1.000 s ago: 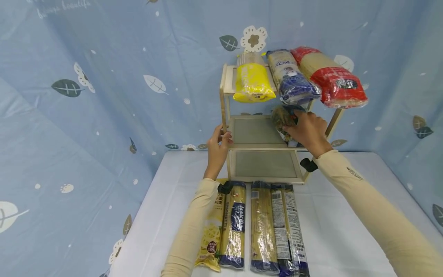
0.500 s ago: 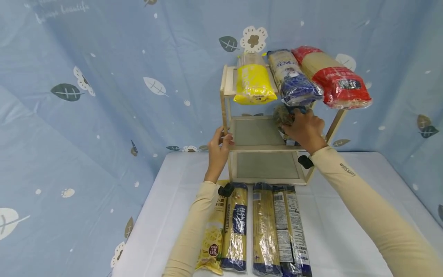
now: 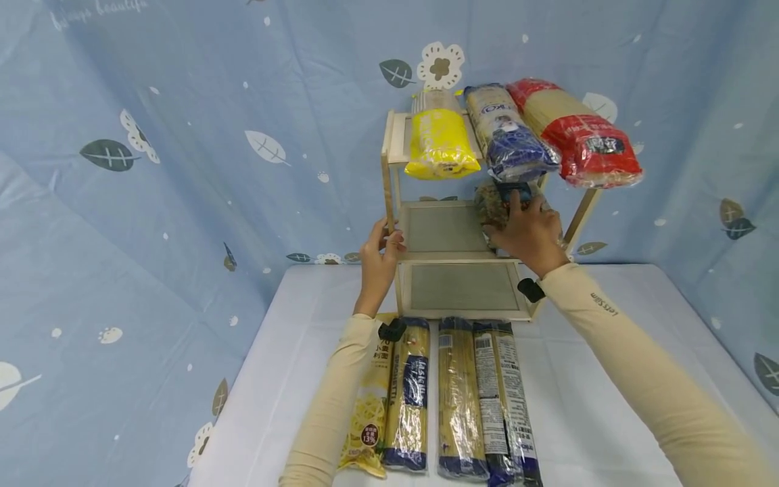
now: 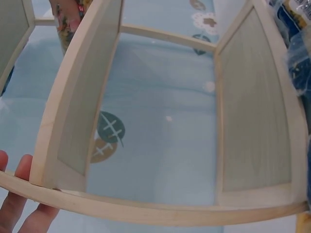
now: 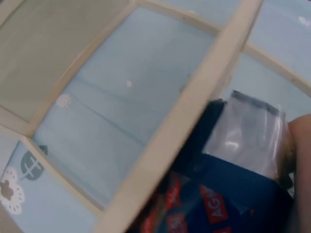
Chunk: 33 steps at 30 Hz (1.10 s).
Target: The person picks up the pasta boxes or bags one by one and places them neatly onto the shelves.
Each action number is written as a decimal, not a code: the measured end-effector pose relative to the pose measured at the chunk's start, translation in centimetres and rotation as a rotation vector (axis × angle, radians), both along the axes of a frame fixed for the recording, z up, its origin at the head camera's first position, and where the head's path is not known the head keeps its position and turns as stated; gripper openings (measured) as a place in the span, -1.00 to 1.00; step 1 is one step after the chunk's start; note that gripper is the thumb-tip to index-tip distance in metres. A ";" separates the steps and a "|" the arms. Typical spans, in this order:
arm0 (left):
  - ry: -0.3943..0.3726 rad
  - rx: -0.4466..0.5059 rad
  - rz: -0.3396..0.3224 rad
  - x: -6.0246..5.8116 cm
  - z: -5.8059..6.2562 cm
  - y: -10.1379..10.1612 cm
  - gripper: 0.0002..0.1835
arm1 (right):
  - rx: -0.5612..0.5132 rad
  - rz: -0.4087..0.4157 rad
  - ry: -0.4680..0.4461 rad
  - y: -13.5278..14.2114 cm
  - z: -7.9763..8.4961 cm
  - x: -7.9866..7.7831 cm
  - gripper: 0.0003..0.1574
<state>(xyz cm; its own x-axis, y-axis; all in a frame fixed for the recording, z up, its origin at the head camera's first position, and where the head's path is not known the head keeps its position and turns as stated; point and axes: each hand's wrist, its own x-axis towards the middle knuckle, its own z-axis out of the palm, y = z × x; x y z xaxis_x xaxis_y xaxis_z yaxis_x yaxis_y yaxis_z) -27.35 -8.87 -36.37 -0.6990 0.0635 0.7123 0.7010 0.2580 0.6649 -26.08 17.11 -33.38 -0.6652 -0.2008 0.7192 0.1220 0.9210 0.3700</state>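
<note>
My left hand [image 3: 379, 260] holds the left front post of a small wooden shelf rack [image 3: 388, 193]. In the left wrist view its fingers [image 4: 41, 218] pass behind the wooden rail. On the right of the middle shelf sits a clear bag of multicoloured dry pasta [image 3: 491, 203] with a dark blue label. My right hand [image 3: 528, 237] lies against the front of this bag, fingers spread over it and partly hiding it. In the right wrist view the bag's blue label [image 5: 243, 189] shows red patches beyond the shelf edge, with only part of the hand visible.
Yellow [image 3: 441, 142], blue [image 3: 520, 149] and red [image 3: 599, 149] noodle packs lie on the top shelf, overhanging its front. Several long spaghetti packs [image 3: 406, 399] lie on the white table [image 3: 602, 379] before the rack. A blue patterned curtain [image 3: 201, 169] hangs behind.
My right hand has gone from gripping the bag's upper part to lying spread on its front; more of the bag shows. The left hand stays on the post.
</note>
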 end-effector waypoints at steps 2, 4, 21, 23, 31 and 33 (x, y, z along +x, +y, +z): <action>-0.010 0.003 -0.009 0.0 0.1 -0.1 -0.69 | -0.020 -0.008 0.031 -0.2 -0.5 -0.1 0.14; -0.015 0.007 -0.014 0.0 0.1 -0.2 -0.69 | -0.081 -0.009 0.015 -0.3 -1.0 -0.3 0.16; -0.004 0.002 -0.016 0.3 -0.2 -0.1 -0.69 | -0.527 0.251 -0.194 0.3 -4.0 3.5 0.01; -0.005 0.001 -0.013 0.3 -0.2 0.0 -0.68 | -0.545 0.280 -0.223 0.5 -3.9 4.7 -0.03; -0.015 0.012 -0.017 0.3 0.0 0.0 -0.68 | -0.657 0.370 -0.311 0.4 -3.9 9.3 -0.13; -0.021 0.016 -0.019 0.4 0.1 -0.1 -0.69 | -0.664 0.377 -0.326 0.3 -4.0 10.2 -0.17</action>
<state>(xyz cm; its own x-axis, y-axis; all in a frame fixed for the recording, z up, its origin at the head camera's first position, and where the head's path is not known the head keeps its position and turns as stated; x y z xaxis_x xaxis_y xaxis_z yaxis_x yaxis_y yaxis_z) -26.98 -8.93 -36.25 -0.7124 0.0657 0.6987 0.6916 0.2344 0.6832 -15.89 17.44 -37.40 -0.8340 -0.0536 0.5492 -0.2575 0.9180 -0.3015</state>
